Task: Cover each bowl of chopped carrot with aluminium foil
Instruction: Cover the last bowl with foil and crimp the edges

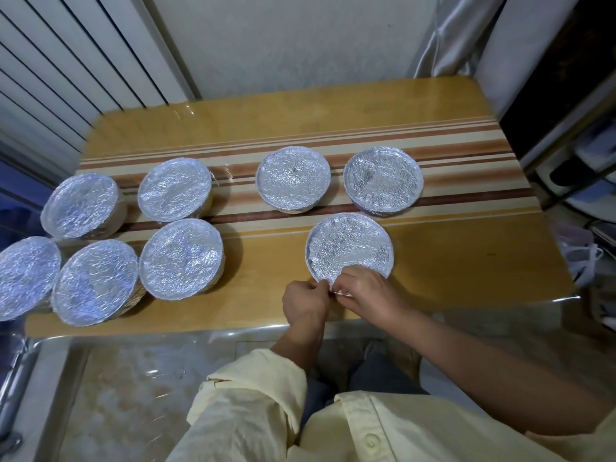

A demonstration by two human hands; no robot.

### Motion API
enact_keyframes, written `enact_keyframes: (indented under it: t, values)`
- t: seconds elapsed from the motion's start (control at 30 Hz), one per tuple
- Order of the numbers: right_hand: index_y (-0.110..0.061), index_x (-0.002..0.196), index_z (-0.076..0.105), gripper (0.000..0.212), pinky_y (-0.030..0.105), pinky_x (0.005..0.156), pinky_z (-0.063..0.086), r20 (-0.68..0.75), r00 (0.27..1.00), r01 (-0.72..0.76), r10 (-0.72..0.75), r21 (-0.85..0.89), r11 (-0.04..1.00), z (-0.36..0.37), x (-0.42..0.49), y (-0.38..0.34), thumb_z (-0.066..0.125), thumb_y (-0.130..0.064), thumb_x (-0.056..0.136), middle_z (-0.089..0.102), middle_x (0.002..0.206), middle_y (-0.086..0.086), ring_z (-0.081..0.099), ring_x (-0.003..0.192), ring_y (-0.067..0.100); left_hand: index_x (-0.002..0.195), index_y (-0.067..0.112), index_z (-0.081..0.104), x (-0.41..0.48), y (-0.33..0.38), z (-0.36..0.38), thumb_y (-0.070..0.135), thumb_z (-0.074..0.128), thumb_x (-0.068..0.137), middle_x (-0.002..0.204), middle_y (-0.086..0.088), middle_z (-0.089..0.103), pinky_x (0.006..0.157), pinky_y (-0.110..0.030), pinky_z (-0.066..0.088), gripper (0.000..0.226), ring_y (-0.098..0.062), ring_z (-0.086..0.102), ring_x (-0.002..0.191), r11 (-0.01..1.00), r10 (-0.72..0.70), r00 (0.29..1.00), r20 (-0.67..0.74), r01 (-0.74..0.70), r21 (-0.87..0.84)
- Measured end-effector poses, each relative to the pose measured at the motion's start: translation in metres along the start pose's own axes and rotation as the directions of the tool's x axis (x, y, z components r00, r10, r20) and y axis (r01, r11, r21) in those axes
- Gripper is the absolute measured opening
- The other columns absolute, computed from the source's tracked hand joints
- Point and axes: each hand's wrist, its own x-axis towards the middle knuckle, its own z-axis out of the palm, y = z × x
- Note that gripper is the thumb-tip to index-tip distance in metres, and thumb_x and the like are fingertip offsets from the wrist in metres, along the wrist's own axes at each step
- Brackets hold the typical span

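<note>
The bowl being worked on [348, 248] sits on the right half of the surface [466, 261], close to its near edge, and its top is fully hidden under crinkled foil [350, 241], so no carrot shows. Both hands meet at the bowl's near rim. The left hand [305, 301] has curled fingers pinching the foil's loose edge, and the right hand [366, 293] is curled over the rim beside it, nipping the same fold. This looks like the skirt being tucked tight where it is easiest to reach. Two covered bowls [293, 180] [383, 181] stand just behind it, apart from it and from each other. Five more [181, 258] [175, 190] [81, 205] [95, 281] [25, 276] are bunched at the left, probably set aside as finished. The leftmost one hangs near the surface's left edge. Bare surface lies open to the right of the bowl and between the two groups, giving room to turn it or slide it away from the near edge.
</note>
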Motion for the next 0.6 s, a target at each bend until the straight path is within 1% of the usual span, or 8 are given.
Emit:
enact_keyframes:
  t: [0.07, 0.13, 0.3, 0.33, 0.4, 0.47, 0.53, 0.6]
  values:
    - [-0.012, 0.075, 0.063, 0.03, 0.026, 0.059, 0.042, 0.005, 1.0, 0.009, -0.009, -0.016, 1.0, -0.002, -0.003, 0.001, 0.088, -0.009, 0.059, 0.058, 0.071, 0.003, 0.059, 0.067, 0.023, 0.073, 0.004, 0.076, 0.003, 0.0, -0.003, 0.029, 0.068, 0.083, 0.066, -0.015, 0.063, 0.059, -0.026, 0.037, 0.029, -0.032, 0.055, 0.064, 1.0, 0.003, 1.0, -0.01, -0.003, 0.009]
    - [-0.013, 0.073, 0.061, 0.034, 0.026, 0.058, 0.044, 0.007, 1.0, 0.009, -0.009, -0.036, 0.999, -0.003, -0.006, 0.002, 0.09, -0.012, 0.056, 0.058, 0.07, 0.002, 0.059, 0.065, 0.023, 0.074, 0.004, 0.077, 0.007, -0.001, -0.005, 0.029, 0.068, 0.084, 0.069, -0.016, 0.066, 0.06, -0.026, 0.038, 0.029, -0.031, 0.056, 0.065, 1.0, 0.007, 1.0, -0.009, -0.007, 0.019]
    - [-0.011, 0.063, 0.061, 0.029, 0.023, 0.052, 0.042, 0.01, 1.0, 0.004, -0.003, -0.072, 0.997, -0.002, -0.003, -0.003, 0.086, -0.002, 0.053, 0.057, 0.062, 0.003, 0.058, 0.056, 0.023, 0.073, 0.002, 0.076, 0.007, 0.005, -0.011, 0.031, 0.069, 0.081, 0.07, -0.018, 0.066, 0.059, -0.027, 0.039, 0.03, -0.031, 0.057, 0.065, 0.999, 0.009, 1.0, 0.017, -0.01, 0.042]
    - [-0.012, 0.062, 0.061, 0.027, 0.024, 0.052, 0.041, 0.015, 1.0, -0.008, 0.009, -0.078, 0.997, -0.002, -0.001, -0.003, 0.084, 0.0, 0.054, 0.058, 0.061, 0.002, 0.059, 0.055, 0.023, 0.072, 0.003, 0.076, 0.005, 0.007, -0.012, 0.034, 0.069, 0.078, 0.071, -0.018, 0.069, 0.06, -0.027, 0.044, 0.032, -0.032, 0.062, 0.067, 0.999, 0.002, 1.0, 0.024, -0.003, 0.032]
    - [-0.012, 0.061, 0.062, 0.023, 0.025, 0.052, 0.039, 0.032, 0.999, -0.032, 0.035, -0.076, 0.997, -0.002, 0.002, -0.003, 0.08, 0.001, 0.057, 0.059, 0.061, 0.003, 0.059, 0.056, 0.025, 0.069, 0.006, 0.075, 0.005, 0.006, -0.012, 0.048, 0.064, 0.064, 0.072, -0.014, 0.073, 0.069, -0.032, 0.056, 0.043, -0.033, 0.07, 0.073, 1.0, -0.02, 0.999, 0.04, 0.02, -0.009]
    - [-0.011, 0.063, 0.063, 0.018, 0.025, 0.055, 0.036, 0.041, 0.997, -0.058, 0.061, -0.074, 0.996, -0.001, 0.004, -0.002, 0.077, 0.001, 0.062, 0.06, 0.063, 0.005, 0.06, 0.058, 0.026, 0.065, 0.01, 0.075, 0.003, 0.003, -0.01, 0.061, 0.059, 0.054, 0.069, -0.01, 0.073, 0.074, -0.036, 0.06, 0.054, -0.032, 0.072, 0.073, 0.997, -0.031, 0.999, 0.044, 0.035, -0.075]
    - [-0.011, 0.064, 0.064, 0.017, 0.025, 0.056, 0.036, 0.035, 0.996, -0.074, 0.076, -0.077, 0.994, -0.001, 0.004, -0.003, 0.077, -0.001, 0.063, 0.061, 0.064, 0.005, 0.06, 0.06, 0.027, 0.065, 0.014, 0.076, 0.0, -0.001, -0.008, 0.07, 0.06, 0.051, 0.068, -0.007, 0.074, 0.073, -0.034, 0.059, 0.061, -0.03, 0.071, 0.072, 0.993, -0.031, 0.999, 0.043, 0.035, -0.108]
    - [-0.012, 0.063, 0.063, 0.019, 0.023, 0.056, 0.034, 0.027, 0.997, -0.069, 0.071, -0.067, 0.995, 0.0, 0.004, -0.004, 0.079, -0.001, 0.06, 0.06, 0.062, 0.003, 0.06, 0.058, 0.025, 0.067, 0.012, 0.077, -0.006, -0.003, -0.004, 0.059, 0.066, 0.059, 0.069, -0.008, 0.074, 0.071, -0.035, 0.058, 0.05, -0.03, 0.072, 0.074, 0.995, -0.013, 0.998, 0.054, 0.018, -0.1]
